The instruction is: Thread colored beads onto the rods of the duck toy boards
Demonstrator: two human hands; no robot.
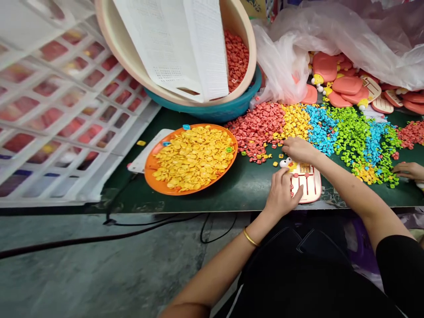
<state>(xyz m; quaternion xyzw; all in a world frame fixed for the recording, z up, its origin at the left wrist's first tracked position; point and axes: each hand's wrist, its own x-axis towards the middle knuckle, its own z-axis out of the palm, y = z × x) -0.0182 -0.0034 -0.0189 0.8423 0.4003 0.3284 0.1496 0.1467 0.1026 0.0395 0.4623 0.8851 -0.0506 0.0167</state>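
Observation:
My left hand rests on a pink and white toy abacus board with a chick head, lying at the front edge of the green table. My right hand reaches just beyond the board, fingers curled at the edge of the yellow bead pile, next to the red bead pile. Whether it holds beads is hidden. Blue beads and green beads lie further right.
An orange plate of yellow beads sits left. Behind it a beige basin with red beads tilts in a teal basin. White crates stand left. Finished pink boards lie under a plastic bag. Another person's hand is at right.

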